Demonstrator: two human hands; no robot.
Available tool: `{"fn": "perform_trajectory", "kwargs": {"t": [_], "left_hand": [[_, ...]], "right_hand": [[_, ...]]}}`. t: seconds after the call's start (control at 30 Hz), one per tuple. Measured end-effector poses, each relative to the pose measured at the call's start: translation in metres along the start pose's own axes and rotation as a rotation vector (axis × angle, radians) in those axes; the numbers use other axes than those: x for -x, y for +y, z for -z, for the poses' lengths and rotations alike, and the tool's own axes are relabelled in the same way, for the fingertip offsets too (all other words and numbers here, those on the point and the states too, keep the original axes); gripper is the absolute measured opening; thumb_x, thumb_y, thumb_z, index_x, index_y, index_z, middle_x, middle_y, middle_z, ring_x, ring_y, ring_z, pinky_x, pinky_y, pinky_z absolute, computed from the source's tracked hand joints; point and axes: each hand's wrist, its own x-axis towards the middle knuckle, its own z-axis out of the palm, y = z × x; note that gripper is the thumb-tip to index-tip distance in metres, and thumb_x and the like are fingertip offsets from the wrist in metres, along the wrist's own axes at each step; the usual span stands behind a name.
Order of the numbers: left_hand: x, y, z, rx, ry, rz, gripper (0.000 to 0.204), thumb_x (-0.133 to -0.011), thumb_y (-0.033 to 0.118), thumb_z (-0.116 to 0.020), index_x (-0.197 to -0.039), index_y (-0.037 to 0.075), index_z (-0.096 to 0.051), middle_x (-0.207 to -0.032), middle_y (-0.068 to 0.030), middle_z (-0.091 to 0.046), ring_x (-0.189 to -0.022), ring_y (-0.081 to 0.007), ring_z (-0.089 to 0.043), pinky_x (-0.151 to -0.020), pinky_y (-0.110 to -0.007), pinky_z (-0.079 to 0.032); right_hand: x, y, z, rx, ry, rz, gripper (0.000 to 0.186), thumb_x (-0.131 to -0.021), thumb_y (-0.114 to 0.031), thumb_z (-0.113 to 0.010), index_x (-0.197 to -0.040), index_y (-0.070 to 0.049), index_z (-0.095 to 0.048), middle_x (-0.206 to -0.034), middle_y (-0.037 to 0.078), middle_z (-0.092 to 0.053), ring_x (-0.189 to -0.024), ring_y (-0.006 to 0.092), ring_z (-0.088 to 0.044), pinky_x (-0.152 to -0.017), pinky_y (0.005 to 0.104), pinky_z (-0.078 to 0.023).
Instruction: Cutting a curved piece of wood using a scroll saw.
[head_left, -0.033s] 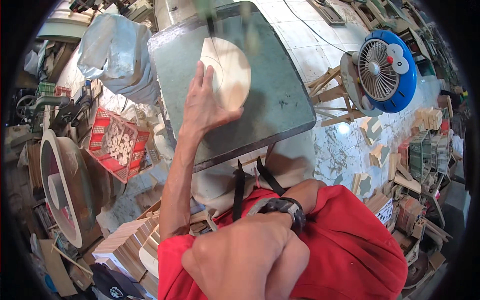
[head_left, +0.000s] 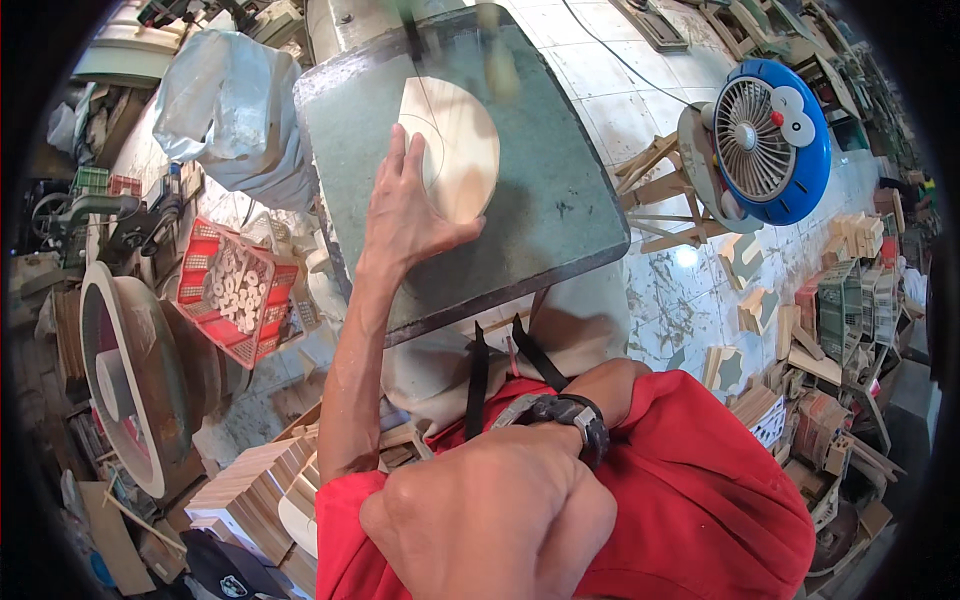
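Observation:
A pale, rounded wooden piece (head_left: 465, 150) with a curved pencil line lies flat on the dark machine table (head_left: 560, 215). My left hand (head_left: 405, 210) grips it, fingers along its left side and thumb at its lower edge. Just beyond the piece, a thin dark upright part (head_left: 412, 40) of the machine comes down, blurred at the top. My right hand (head_left: 490, 500) is raised close to the camera, well away from the table, its back showing. A watch (head_left: 560, 415) is on that wrist. The fingers of this hand run out of view below.
At left stand a red basket (head_left: 230, 340) of small pale wooden rings, a large wheel-shaped machine part (head_left: 130, 380) and a grey plastic-wrapped bundle (head_left: 230, 120). A blue fan (head_left: 810, 160) stands at right. Stacked boards (head_left: 250, 490) are at lower left, cut wood blocks (head_left: 755, 310) at right.

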Motion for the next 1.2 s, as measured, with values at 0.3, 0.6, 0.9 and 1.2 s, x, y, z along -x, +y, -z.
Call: {"fn": "perform_trajectory", "kwargs": {"t": [0.3, 0.6, 0.9, 1.2], "left_hand": [[-0.002, -0.003, 0.004, 0.007, -0.020, 0.043, 0.116, -0.054, 0.043, -0.088, -0.145, -0.012, -0.040, -0.155, -0.0375, -0.029, -0.141, -0.0460, -0.040, -0.116, -0.045, -0.038], [0.001, -0.007, -0.005, 0.001, 0.043, 0.010, 0.119, -0.052, 0.044, -0.088, -0.144, -0.012, -0.039, -0.153, -0.0374, -0.032, -0.132, -0.0486, -0.048, -0.110, -0.048, -0.044], [0.000, 0.006, 0.001, 0.038, 0.017, 0.089, 0.116, -0.054, 0.042, -0.088, -0.143, -0.015, -0.040, -0.153, -0.0392, -0.031, -0.139, -0.0470, -0.043, -0.114, -0.045, -0.039], [0.001, 0.001, -0.004, 0.027, 0.054, 0.096, 0.116, -0.055, 0.043, -0.087, -0.144, -0.015, -0.039, -0.153, -0.0395, -0.031, -0.139, -0.0470, -0.043, -0.113, -0.046, -0.040]], "right_hand": [[-0.021, 0.002, 0.019, 0.302, -0.230, 0.261, 0.025, -0.090, 0.008, -0.045, -0.100, 0.018, -0.066, -0.077, 0.019, -0.069, -0.047, 0.0146, -0.059, -0.043, 0.0274, -0.043], [-0.023, 0.009, 0.001, 0.205, -0.199, 0.373, 0.023, -0.094, 0.006, -0.049, -0.102, 0.020, -0.065, -0.073, 0.015, -0.068, -0.043, 0.0097, -0.051, -0.038, 0.0261, -0.036], [-0.025, 0.009, 0.019, 0.165, -0.361, 0.469, 0.023, -0.095, 0.005, -0.050, -0.106, 0.020, -0.064, -0.082, 0.020, -0.071, -0.047, 0.0089, -0.055, -0.041, 0.0255, -0.038], [-0.029, 0.008, 0.012, 0.126, -0.296, 0.603, 0.026, -0.096, 0.006, -0.049, -0.114, 0.019, -0.060, -0.088, 0.022, -0.072, -0.051, 0.0098, -0.057, -0.044, 0.0246, -0.042]]}}
